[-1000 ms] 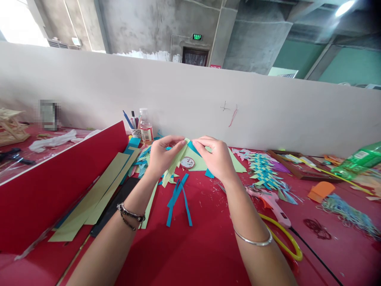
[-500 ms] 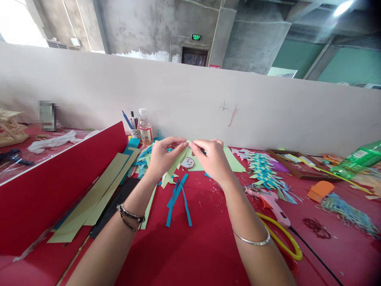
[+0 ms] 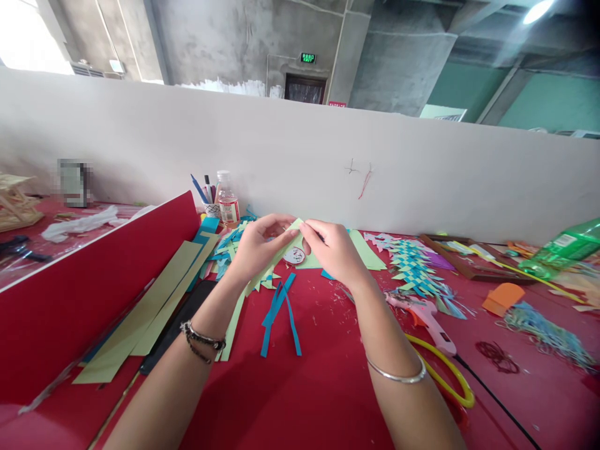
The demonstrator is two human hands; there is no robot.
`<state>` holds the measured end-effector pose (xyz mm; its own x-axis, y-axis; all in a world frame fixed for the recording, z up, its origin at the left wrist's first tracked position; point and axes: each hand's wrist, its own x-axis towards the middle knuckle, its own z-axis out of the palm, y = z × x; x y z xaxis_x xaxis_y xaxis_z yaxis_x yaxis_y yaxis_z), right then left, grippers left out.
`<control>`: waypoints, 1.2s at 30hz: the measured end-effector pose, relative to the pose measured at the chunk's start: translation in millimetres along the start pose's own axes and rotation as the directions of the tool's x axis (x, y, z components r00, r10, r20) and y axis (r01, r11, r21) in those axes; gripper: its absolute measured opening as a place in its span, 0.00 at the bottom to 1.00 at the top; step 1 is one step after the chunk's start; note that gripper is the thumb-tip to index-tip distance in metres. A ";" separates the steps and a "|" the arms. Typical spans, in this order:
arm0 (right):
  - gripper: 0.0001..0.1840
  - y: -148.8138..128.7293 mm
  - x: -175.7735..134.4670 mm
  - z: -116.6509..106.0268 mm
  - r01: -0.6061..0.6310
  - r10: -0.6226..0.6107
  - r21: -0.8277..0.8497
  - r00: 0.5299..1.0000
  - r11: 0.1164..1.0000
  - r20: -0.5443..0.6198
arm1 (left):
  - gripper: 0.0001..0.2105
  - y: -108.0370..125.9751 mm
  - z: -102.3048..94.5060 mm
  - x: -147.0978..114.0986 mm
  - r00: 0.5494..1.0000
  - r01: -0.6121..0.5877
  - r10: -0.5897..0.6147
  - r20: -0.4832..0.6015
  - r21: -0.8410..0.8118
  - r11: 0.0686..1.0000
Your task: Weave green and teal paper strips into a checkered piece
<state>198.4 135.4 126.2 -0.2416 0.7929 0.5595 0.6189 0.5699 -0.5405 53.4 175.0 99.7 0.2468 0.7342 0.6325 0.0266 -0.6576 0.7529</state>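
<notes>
A light green paper strip is pinched between my two hands above the far middle of the table. My left hand grips it with thumb and fingers from the left. The fingertips of my right hand close on its upper end. Below the hands lie blue paper strips, some crossing one another. Another pale green strip rests by my left wrist. Behind the hands sits a round white piece with a red rim, partly covered. A woven blue and green paper piece lies to the right.
Wide green strips and a dark flat object lie along a red divider. A pink glue gun, yellow-handled tool and green bottle are at right. A clear bottle stands behind.
The strip between my hands has turned, its lower part now mostly hidden behind my left hand. My fingers have shifted slightly on its upper end.
</notes>
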 end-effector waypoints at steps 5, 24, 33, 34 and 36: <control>0.21 4.5 -1.2 -5.4 -0.068 0.062 0.136 0.997 0.988 0.053 | 0.09 3.8 -4.6 0.5 0.988 0.072 -0.063 0.142 -0.058 0.996; 0.15 9.8 -0.9 -9.5 -0.082 0.062 0.122 0.985 0.989 0.158 | 0.11 3.1 -3.4 -0.6 0.968 -0.001 -0.062 0.244 0.249 0.968; 0.12 12.0 -1.0 -12.2 -0.020 -0.001 0.117 0.984 0.993 0.180 | 0.14 6.1 -4.8 -0.6 0.970 0.085 -0.143 0.198 0.272 0.958; 0.12 12.0 -1.0 -12.1 -0.018 -0.004 0.122 0.984 0.992 0.180 | 0.14 6.1 -4.8 -0.5 0.971 0.085 -0.141 0.191 0.276 0.957; 0.12 12.0 -1.1 -12.1 -0.023 0.000 0.126 0.983 0.992 0.181 | 0.14 6.1 -4.7 -0.5 0.973 0.084 -0.140 0.185 0.280 0.956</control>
<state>215.1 138.8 126.7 -0.3734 0.8186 0.4364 0.5248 0.5743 -0.6283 48.9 171.4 104.8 0.4155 0.7748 0.4766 0.3173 -0.6145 0.7223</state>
